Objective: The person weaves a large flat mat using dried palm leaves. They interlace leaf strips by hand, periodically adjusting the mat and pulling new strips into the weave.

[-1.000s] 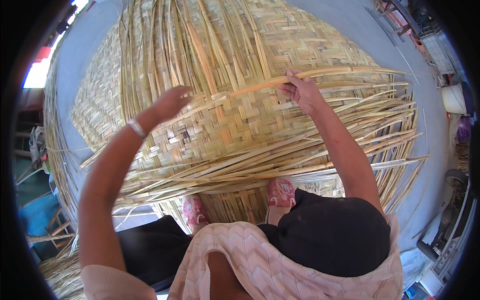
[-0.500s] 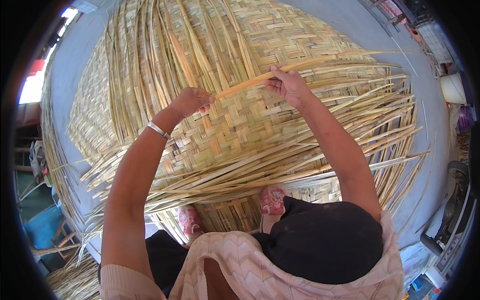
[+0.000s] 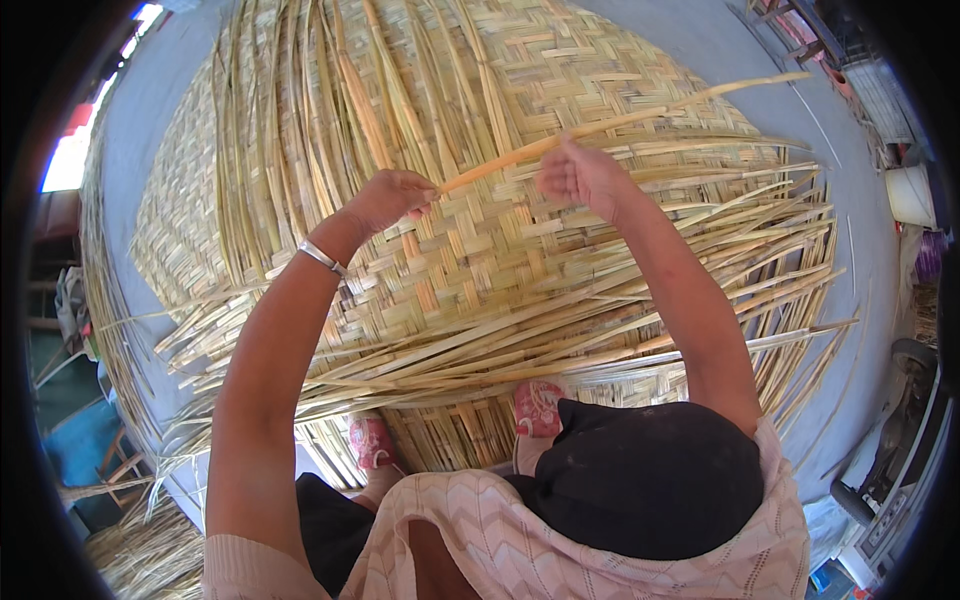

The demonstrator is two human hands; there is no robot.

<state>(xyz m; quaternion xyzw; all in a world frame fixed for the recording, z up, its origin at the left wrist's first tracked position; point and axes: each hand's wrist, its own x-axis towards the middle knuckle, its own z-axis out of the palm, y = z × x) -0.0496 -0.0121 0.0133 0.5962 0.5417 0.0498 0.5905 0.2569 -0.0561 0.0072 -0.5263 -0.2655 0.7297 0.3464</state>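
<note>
My left hand (image 3: pixel 398 198) pinches the left end of a long yellow-orange split reed strip (image 3: pixel 500 163). From there the strip slants up to the right, its thin far end in the air above the mat. My right hand (image 3: pixel 585 182) is right beside the strip's middle, thumb tip at its lower edge. Those fingers look half curled and are smeared by motion, so a grip on the strip cannot be made out. Under both hands lies a big woven reed mat (image 3: pixel 580 60) in a herringbone pattern. Loose strips (image 3: pixel 270 150) stick out from its weave toward the far side.
More unwoven strips (image 3: pixel 480 340) lie crosswise near my feet, fanning out at the right. My pink patterned shoes (image 3: pixel 540 408) rest on the woven part. A white bucket (image 3: pixel 908 195) and a wheeled frame (image 3: pixel 905 400) stand at the right. Reeds (image 3: pixel 150 560) are heaped at the lower left.
The strip's right end has swung up away from the other strips. My right hand, which pinched the strip before, has shifted slightly right and down; my left hand keeps its pinch.
</note>
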